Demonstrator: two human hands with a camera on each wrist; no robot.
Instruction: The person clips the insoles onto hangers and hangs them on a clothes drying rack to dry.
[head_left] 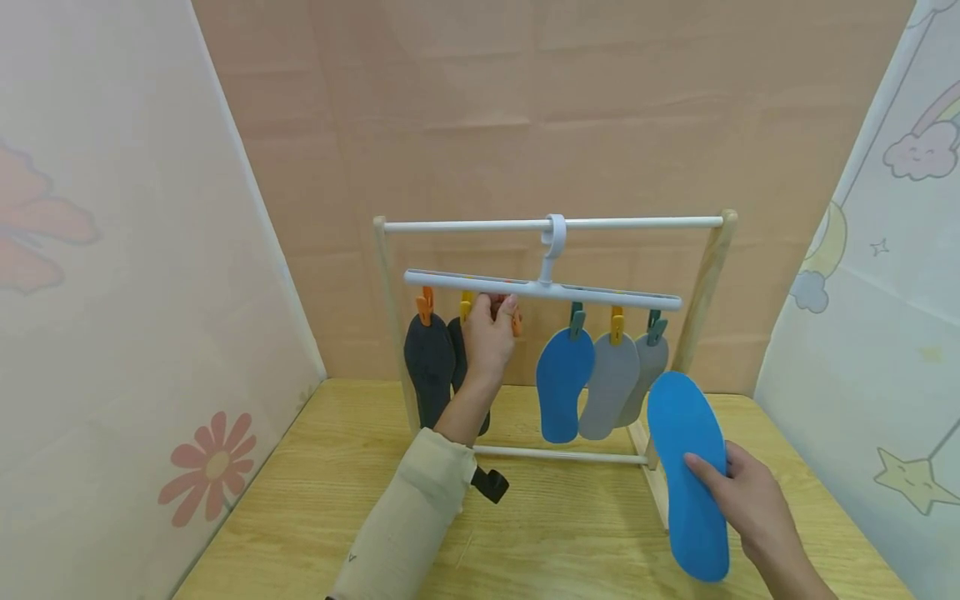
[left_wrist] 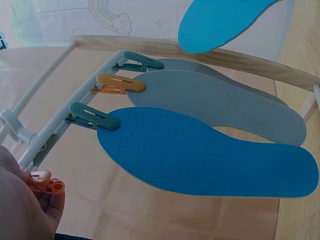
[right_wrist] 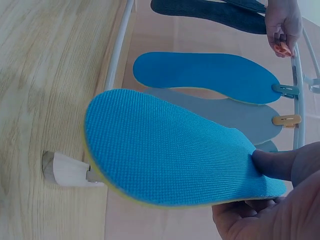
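Observation:
My left hand (head_left: 491, 337) is up at the hanger bar (head_left: 480, 285), its fingers and thumb pinching an orange clip (left_wrist: 47, 183) below the bar. No insole shows in that clip. On the right, my right hand (head_left: 753, 496) grips a bright blue insole (head_left: 688, 483) by its side, thumb on one face, in front of the rack's right leg. A second blue insole (head_left: 564, 383) hangs from a green clip (head_left: 577, 321) right of my left hand. Beside it hang two grey insoles (head_left: 611, 387) from a yellow clip (head_left: 617, 325) and a green one (head_left: 656, 327).
Dark insoles (head_left: 430, 367) hang at the bar's left end, one under an orange clip (head_left: 424, 306), another partly behind my left forearm. The hanger hook (head_left: 554, 237) sits on the rack's white top rail (head_left: 465, 226). The wooden rack stands on a wood-grain table (head_left: 300, 500).

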